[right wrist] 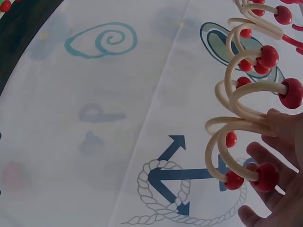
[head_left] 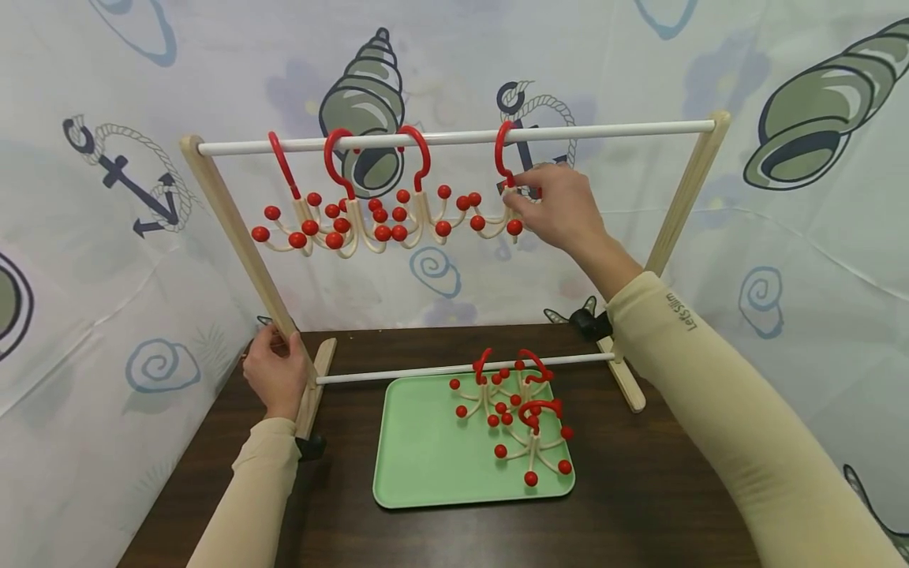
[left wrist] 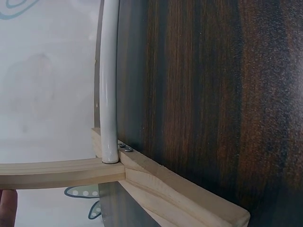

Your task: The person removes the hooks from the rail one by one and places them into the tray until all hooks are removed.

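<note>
A wooden stand with a white top bar (head_left: pixel 596 132) carries several cream multi-armed hangers with red hooks and red ball tips. My right hand (head_left: pixel 561 207) pinches the rightmost hanger (head_left: pixel 495 224) just below its hook, which loops over the bar. In the right wrist view, thumb and fingers meet at the stem of this hanger (right wrist: pixel 244 124). To its left hang other hangers, among them one with its red hook (head_left: pixel 419 154) near mid-bar. Low on the left wooden post (head_left: pixel 245 244), my left hand (head_left: pixel 278 375) holds the upright; only a fingertip (left wrist: pixel 7 208) shows in the left wrist view.
On the dark wood table (head_left: pixel 639 505) lies a green tray (head_left: pixel 426 450) with three more hangers (head_left: pixel 533 446) at its right side. A lower white bar (head_left: pixel 383 374) runs behind the tray between the stand's feet. Patterned cloth (head_left: pixel 454 300) hangs behind.
</note>
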`<state>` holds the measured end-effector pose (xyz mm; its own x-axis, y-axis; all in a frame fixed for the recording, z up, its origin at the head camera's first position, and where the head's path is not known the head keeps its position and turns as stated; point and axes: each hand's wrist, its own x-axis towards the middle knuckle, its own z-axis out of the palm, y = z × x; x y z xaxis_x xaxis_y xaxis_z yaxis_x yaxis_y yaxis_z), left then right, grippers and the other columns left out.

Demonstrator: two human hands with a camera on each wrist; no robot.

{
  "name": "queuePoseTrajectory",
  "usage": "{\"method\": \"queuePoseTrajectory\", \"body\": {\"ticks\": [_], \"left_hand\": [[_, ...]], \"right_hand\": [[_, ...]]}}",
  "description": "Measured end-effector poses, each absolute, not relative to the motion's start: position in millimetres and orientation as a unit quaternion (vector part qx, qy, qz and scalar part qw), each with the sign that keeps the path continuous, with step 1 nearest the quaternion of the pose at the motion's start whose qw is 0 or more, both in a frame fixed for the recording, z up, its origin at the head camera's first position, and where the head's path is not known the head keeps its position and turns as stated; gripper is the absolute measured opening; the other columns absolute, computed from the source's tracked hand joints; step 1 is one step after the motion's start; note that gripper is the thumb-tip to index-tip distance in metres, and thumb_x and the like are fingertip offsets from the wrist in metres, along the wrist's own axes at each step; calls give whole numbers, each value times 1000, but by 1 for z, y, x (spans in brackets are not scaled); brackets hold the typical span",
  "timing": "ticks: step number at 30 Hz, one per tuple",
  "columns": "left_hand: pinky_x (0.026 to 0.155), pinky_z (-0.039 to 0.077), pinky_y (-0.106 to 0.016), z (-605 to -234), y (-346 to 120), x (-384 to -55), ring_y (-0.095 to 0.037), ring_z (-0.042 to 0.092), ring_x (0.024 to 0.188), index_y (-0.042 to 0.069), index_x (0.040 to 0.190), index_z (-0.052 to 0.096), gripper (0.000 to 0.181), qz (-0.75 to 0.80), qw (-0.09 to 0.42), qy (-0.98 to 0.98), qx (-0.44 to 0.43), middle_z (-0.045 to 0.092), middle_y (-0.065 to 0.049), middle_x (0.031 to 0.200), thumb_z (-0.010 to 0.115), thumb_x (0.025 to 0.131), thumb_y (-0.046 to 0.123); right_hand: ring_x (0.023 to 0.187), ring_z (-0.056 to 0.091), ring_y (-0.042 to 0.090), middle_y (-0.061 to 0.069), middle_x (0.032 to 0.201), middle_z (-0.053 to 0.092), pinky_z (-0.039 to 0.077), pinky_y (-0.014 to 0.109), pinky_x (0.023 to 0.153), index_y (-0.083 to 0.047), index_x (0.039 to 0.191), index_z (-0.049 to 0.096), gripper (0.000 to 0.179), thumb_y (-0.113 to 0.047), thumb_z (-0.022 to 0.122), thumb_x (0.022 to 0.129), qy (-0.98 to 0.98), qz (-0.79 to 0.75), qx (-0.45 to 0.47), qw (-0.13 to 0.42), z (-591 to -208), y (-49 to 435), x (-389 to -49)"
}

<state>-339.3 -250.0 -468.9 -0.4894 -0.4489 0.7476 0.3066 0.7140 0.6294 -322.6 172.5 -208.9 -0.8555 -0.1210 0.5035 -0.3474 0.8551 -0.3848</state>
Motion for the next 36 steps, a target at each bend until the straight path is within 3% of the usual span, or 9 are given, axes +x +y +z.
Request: {"method": "queuePoseTrajectory", "body": {"ticks": [5, 11, 20, 30, 36], "left_hand": [[69, 43, -55, -470, -251, -340, -36, 66, 71, 1, 97, 68, 18, -377, 504, -776, 45, 69, -19, 82, 72, 83, 11], [69, 44, -55, -471, -252, -341, -36, 66, 71, 0, 97, 68, 19, -378, 507, -773, 41, 69, -19, 82, 71, 83, 12], [69, 44, -55, -471, -251, -341, -37, 67, 72, 0, 96, 68, 18, -376, 504, -776, 48, 69, -19, 81, 72, 83, 11], [68, 45, -53, -469, -251, -341, -36, 67, 71, -1, 97, 68, 20, -379, 512, -770, 34, 69, -18, 81, 70, 83, 14], [67, 44, -53, -470, -251, -341, -36, 67, 71, -1, 96, 68, 21, -379, 513, -770, 38, 69, -18, 82, 70, 84, 15]], "right_hand": [[105, 55, 26, 10, 113, 69, 36, 47, 96, -8, 125, 68, 36, -27, 62, 95, -928, 242, 126, 252, -205, 178, -318], [100, 58, 23, 10, 109, 69, 48, 37, 77, -8, 127, 67, 36, -27, 60, 97, -919, 289, 116, 242, -200, 185, -311], [93, 61, 22, 9, 105, 71, 46, 35, 70, -9, 121, 70, 33, -28, 60, 96, -914, 295, 106, 259, -192, 194, -298], [102, 63, 26, 11, 112, 70, 50, 40, 75, -8, 124, 67, 39, -32, 61, 95, -910, 326, 80, 242, -201, 202, -267], [97, 68, 30, 14, 108, 71, 53, 41, 76, -5, 122, 67, 38, -31, 64, 94, -892, 393, 73, 212, -234, 204, -235]]}}
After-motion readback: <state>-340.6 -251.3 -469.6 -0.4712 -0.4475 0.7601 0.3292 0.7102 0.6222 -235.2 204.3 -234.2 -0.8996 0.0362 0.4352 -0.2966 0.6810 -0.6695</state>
